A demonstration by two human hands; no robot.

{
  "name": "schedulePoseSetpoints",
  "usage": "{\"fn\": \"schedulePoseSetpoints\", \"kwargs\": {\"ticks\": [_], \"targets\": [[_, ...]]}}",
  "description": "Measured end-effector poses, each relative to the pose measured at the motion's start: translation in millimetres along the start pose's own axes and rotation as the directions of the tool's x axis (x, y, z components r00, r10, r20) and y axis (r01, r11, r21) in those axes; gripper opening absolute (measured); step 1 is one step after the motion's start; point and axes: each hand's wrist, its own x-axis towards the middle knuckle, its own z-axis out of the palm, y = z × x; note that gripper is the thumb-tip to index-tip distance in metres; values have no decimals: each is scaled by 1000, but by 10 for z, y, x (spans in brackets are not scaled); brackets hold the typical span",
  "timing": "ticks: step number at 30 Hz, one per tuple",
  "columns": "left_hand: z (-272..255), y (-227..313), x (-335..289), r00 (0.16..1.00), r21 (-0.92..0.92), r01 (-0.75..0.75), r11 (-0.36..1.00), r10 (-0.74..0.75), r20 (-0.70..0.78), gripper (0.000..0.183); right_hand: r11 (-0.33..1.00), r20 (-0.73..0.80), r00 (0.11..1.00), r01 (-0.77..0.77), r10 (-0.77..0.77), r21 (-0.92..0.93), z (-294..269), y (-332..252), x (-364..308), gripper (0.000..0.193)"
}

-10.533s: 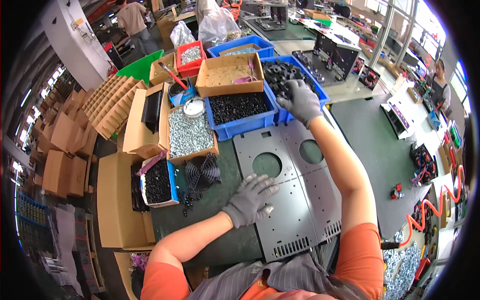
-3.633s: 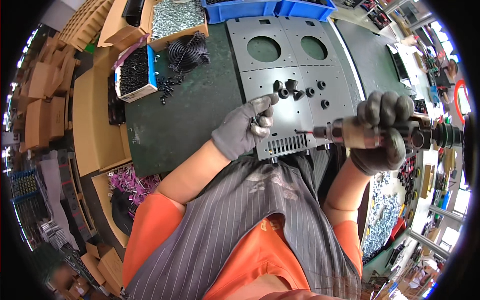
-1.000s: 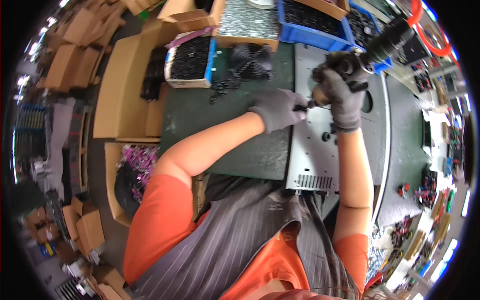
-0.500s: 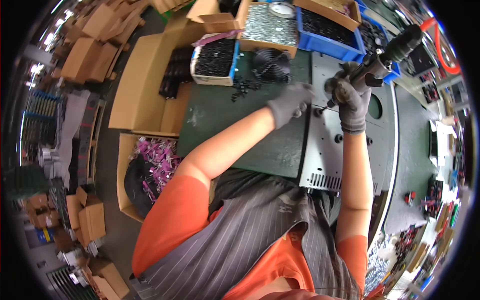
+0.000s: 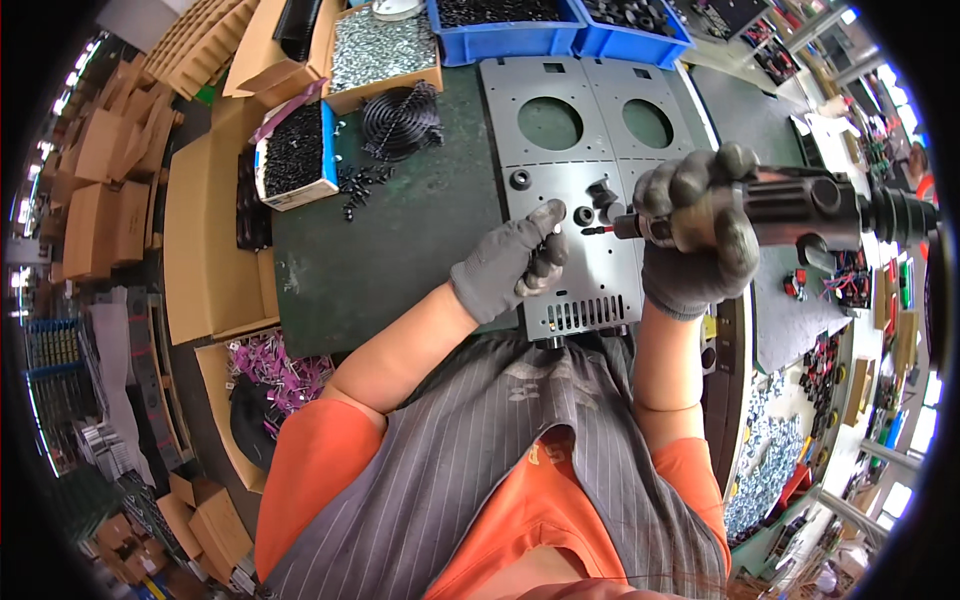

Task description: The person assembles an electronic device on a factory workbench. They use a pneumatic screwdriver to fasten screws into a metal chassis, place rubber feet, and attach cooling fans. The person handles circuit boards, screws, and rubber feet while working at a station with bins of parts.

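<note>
My right hand [image 5: 697, 225], in a grey glove, grips a black power screwdriver [image 5: 800, 208], lying nearly level with its bit toward the left. The bit's tip is over a grey metal panel [image 5: 590, 262] with two big round holes and a row of slots. Close to the tip lie small round black feet [image 5: 583, 215], with another foot [image 5: 520, 179] farther left. My left hand [image 5: 515, 258], also gloved, is over the panel's left edge with thumb and fingers pinched together. A tiny light spot shows between them; what it is I cannot make out.
On the dark green table [image 5: 400, 240] stand a small box of black screws [image 5: 295, 155] and a black wire fan guard [image 5: 400, 122]. Behind are a carton of silvery parts [image 5: 385, 50] and blue bins [image 5: 510, 40]. A carton of purple-and-silver parts [image 5: 280, 370] is at the left.
The view has shifted, so the table and panel appear farther left. The screwdriver has swung from slanting upward to nearly level. My left hand, blurred before, is now steady with its fingers pinched.
</note>
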Motion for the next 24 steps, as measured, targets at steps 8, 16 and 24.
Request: {"fn": "schedulePoseSetpoints", "kwargs": {"ticks": [8, 16, 24], "targets": [[156, -186, 51, 978, -103, 179, 979, -165, 127, 53, 997, -11, 998, 70, -69, 44, -1, -171, -119, 49], [286, -261, 85, 949, -127, 224, 966, -187, 252, 54, 994, 84, 993, 71, -78, 86, -161, -222, -205, 46], [188, 259, 282, 999, 360, -13, 933, 0, 36, 46, 992, -257, 962, 110, -88, 70, -525, -432, -98, 44]]}}
